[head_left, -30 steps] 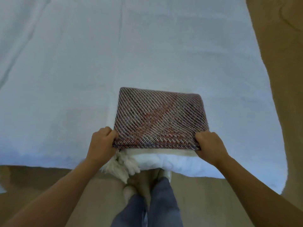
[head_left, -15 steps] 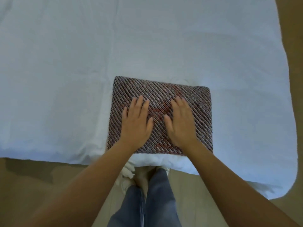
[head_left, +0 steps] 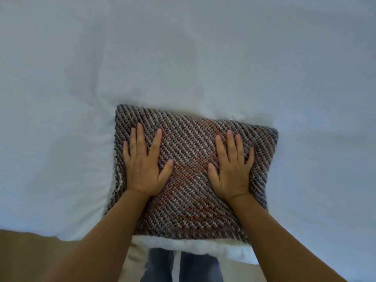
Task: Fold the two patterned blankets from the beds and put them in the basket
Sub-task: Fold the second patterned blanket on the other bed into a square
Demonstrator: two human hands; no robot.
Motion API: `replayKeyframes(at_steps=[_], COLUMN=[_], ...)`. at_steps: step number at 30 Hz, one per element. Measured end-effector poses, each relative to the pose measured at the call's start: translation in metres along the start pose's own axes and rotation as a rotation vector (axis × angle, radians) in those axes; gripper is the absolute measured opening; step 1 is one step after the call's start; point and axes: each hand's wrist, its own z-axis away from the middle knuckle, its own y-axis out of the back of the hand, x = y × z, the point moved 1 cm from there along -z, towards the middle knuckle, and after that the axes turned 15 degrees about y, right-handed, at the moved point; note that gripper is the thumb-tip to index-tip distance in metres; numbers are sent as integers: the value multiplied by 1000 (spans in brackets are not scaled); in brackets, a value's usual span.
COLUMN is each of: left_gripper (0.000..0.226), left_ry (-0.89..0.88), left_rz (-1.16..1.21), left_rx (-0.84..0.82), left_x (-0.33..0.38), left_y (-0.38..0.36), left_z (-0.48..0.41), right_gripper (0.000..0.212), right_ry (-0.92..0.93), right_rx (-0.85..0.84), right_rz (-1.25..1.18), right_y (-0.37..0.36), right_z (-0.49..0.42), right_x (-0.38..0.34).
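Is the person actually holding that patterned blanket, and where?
Nothing is held. Left hand and right hand lie flat, fingers straight, on top of the folded blanket.

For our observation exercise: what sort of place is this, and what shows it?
Probably a bedroom: a wide white bed cover fills the view, a folded patterned blanket lies near its edge under the flat left hand and right hand, and tan floor shows below.

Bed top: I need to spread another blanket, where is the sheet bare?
The white sheet is bare beyond the far edge of the folded blanket and on both its sides. The near edge is crowded: the blanket lies there, left hand and right hand flat on it.
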Motion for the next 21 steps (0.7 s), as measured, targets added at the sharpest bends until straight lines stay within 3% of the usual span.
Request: replayKeyframes(at_steps=[5, 12, 16, 21], left_gripper=[72, 73, 79, 81], left_ry=[-33, -24, 65, 69], left_rz=[38, -26, -117, -133], left_rx=[101, 45, -19, -85], left_x=[0, -6, -40, -43], left_y=[-14, 14, 25, 31], left_z=[-18, 10, 47, 37], right_gripper=[65, 70, 74, 74], right_ry=[32, -27, -177, -221], right_rx=[80, 50, -51, -118], right_rz=[-58, -31, 42, 60], right_y=[-14, 16, 27, 30], right_z=[-10, 16, 45, 34], right_x=[9, 5, 11, 9])
